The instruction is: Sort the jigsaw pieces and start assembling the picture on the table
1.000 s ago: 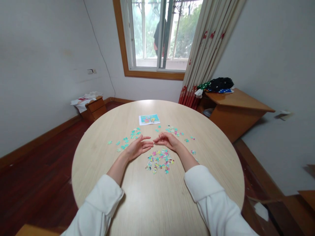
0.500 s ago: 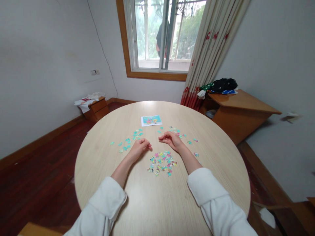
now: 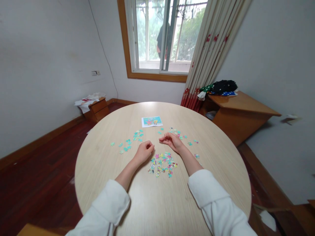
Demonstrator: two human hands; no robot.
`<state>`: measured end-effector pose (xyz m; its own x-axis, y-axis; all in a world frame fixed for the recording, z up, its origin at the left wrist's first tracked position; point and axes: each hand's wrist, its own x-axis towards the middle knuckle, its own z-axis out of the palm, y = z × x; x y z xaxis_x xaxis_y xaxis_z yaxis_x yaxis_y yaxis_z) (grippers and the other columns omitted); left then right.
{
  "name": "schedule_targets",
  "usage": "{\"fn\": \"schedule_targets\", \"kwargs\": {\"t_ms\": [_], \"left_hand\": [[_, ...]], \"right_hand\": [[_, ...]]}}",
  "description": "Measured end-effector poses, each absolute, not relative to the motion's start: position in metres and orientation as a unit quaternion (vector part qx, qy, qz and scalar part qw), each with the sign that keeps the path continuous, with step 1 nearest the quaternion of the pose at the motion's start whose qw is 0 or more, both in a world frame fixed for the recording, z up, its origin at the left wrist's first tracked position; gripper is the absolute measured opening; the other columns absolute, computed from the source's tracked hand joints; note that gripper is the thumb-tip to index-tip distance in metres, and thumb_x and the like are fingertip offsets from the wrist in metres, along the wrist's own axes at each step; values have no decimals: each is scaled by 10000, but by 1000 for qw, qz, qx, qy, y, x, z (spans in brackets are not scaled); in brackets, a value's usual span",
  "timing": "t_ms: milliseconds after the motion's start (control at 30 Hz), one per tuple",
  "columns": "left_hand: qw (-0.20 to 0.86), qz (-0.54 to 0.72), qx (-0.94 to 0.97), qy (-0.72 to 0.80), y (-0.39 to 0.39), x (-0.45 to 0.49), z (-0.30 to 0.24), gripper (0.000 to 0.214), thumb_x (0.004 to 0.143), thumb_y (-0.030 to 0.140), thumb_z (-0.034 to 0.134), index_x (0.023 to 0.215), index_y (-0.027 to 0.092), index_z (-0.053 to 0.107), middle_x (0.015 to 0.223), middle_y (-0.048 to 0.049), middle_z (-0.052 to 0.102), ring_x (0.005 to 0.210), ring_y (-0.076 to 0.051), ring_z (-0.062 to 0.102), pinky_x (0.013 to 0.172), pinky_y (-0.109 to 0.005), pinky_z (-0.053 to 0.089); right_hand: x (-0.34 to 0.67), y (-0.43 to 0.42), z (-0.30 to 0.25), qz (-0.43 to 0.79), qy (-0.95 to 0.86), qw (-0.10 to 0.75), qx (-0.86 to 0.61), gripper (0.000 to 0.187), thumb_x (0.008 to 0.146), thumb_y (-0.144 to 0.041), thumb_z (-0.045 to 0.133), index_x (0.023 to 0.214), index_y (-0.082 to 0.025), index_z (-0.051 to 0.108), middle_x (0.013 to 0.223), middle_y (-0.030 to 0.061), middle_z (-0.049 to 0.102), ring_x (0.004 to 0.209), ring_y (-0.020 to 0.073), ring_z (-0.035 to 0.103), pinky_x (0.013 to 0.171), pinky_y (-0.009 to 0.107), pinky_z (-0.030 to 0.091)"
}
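Note:
My left hand is closed, with its fingers curled in just left of the central pile of jigsaw pieces. Whatever it may hold is hidden. Across a small gap, my right hand rests with its fingers bent and their tips drawn together, pointing left; anything between them is too small to make out. The pile of multicoloured pieces lies below and between the hands. Mostly teal pieces are spread to the left, and a mixed group lies just behind my right hand. A picture card lies farther back.
All this sits on a round pale wooden table. A few stray pieces lie right of my right forearm. Beyond the table are a wooden desk with cloths on it, a small cabinet, a curtain and a window.
My left hand has moved slightly right, closer to my right hand, and its fingers have curled in more. My right hand stays nearly in place. The view has shifted slightly.

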<state>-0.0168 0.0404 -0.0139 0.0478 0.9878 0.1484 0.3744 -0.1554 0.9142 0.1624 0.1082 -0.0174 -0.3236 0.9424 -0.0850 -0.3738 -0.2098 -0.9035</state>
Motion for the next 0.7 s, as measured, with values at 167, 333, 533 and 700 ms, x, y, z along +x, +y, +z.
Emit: {"fn": "schedule_targets", "kwargs": {"t_ms": [167,333,533,700], "left_hand": [[350,429,633,542,39,-14,-16,206,730,270,506,544,186,477,508,36,503,524,-119,453,563,-252,352],[336,495,591,541,43,-21,-7,225,727,327,498,548,192,491,496,26,519,504,-124,481,559,-255,381],[112,588,390,700,53,-123,11,171,750,333,467,646,200,490,647,-11,573,634,-157,543,649,-280,434],[49,345,334,876,46,-181,8,319,707,453,609,896,219,502,1032,-114,639,1058,-329,547,915,-484,359]], "right_hand": [[163,109,-17,699,-415,472,-341,121,686,-192,560,566,-174,560,628,57,701,681,174,669,783,362,525],[163,108,-18,696,-416,474,-342,126,685,-200,557,563,-172,569,621,55,698,666,172,666,778,363,526],[164,108,-19,695,-417,471,-347,114,683,-187,540,580,-169,586,635,66,704,678,176,667,761,352,529],[164,110,-20,704,-416,464,-341,114,693,-200,552,586,-173,583,638,58,706,684,173,665,775,359,530]]}}
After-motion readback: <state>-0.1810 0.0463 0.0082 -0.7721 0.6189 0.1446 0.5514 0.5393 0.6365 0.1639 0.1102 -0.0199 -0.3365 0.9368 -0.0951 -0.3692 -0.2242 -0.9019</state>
